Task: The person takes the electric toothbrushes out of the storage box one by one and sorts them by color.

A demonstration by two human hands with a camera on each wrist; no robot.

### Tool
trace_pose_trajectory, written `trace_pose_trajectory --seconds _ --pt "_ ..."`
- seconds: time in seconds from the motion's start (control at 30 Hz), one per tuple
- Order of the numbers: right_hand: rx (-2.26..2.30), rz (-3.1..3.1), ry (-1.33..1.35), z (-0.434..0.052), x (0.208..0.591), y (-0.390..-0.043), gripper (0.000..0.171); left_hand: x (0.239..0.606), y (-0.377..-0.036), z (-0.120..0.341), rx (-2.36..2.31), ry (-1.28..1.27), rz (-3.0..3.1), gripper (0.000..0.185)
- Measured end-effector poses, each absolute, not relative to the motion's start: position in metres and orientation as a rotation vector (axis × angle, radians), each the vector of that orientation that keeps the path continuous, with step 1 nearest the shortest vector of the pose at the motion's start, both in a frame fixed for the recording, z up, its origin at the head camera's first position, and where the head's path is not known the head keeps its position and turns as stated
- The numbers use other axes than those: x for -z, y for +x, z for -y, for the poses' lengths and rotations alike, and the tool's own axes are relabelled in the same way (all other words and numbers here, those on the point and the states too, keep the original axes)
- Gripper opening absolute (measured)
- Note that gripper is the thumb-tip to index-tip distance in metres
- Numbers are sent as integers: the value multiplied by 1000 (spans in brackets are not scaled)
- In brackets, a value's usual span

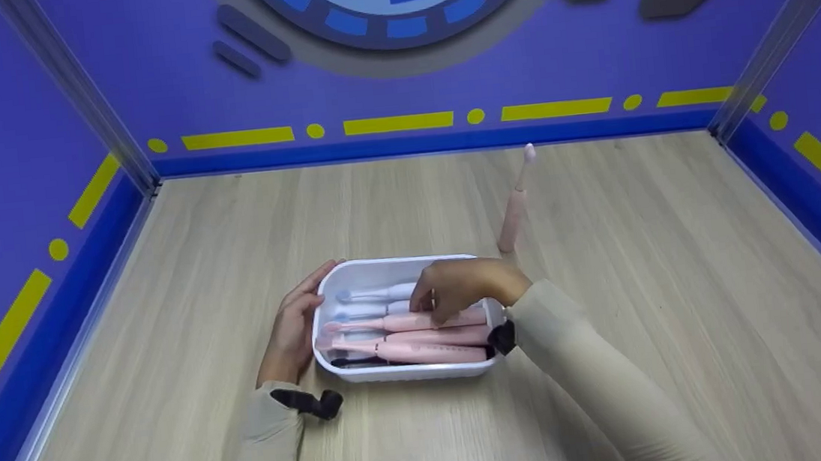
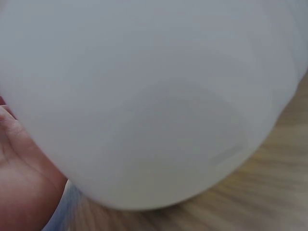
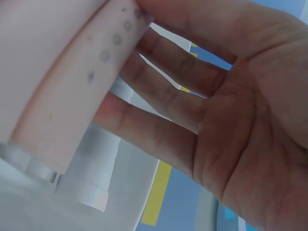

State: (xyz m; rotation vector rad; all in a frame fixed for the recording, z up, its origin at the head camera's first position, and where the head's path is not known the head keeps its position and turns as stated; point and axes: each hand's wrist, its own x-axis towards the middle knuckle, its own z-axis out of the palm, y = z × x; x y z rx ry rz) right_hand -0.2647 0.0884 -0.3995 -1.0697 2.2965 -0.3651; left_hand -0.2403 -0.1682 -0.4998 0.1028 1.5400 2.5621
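Observation:
A white plastic bin (image 1: 402, 373) holds several electric toothbrushes lying side by side. My left hand (image 1: 294, 332) holds the bin's left end, fingers around the far left corner and thumb at the rim. The left wrist view shows mostly the bin's white outer wall (image 2: 144, 120), with part of the palm beside it. Inside the bin, my right hand (image 1: 461, 286) pinches the handle of a pink toothbrush (image 3: 91, 72) between thumb and fingertips. Nearer me lie more pink toothbrushes (image 1: 430, 350); white ones (image 1: 379, 294) lie on the far side, partly under the hand.
Another pink electric toothbrush (image 1: 513, 220) stands upright on the wooden table (image 1: 686, 272), behind and right of the bin. Dark toothbrush parts (image 1: 359, 362) show along the bin's near wall. Blue-purple panels (image 1: 397, 96) enclose the table at the back and sides.

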Motion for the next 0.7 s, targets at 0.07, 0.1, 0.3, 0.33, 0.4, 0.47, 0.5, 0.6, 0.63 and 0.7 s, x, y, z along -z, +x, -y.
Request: trace_pose_trajectory --seconds 0.07,0.1,0.3,0.33,0.4,0.47,0.5,0.6,0.63,0.7 --pt "363 -2297 -1067 -89 400 -265 27 500 -240 168 -2560 101 -1542 58" --pt "363 -2297 -1064 -89 400 -265 28 500 -240 168 -2557 101 -1546 58" --pt "398 -2297 -1018 -90 399 -264 30 500 -240 168 -2571 98 -1526 58" --pt "403 -2298 -1017 -90 399 -264 30 500 -240 168 -2574 95 -1521 58" --pt "407 -2301 -1024 -91 398 -264 30 500 -240 168 -2572 97 -1531 58" --pt "411 -2309 -1035 -92 398 -264 30 500 -240 168 -2570 92 -1540 58" --pt "411 -2315 -1037 -93 397 -264 31 500 -240 168 -2568 90 -1547 58" --pt "421 -2323 -1040 -95 396 -264 33 500 -241 168 -2557 106 -1563 57" --pt "424 -2325 -1040 -95 396 -265 33 500 -241 168 -2556 108 -1562 58" --pt "438 -2323 -1033 -96 396 -265 34 500 -241 168 -2552 116 -1563 58"
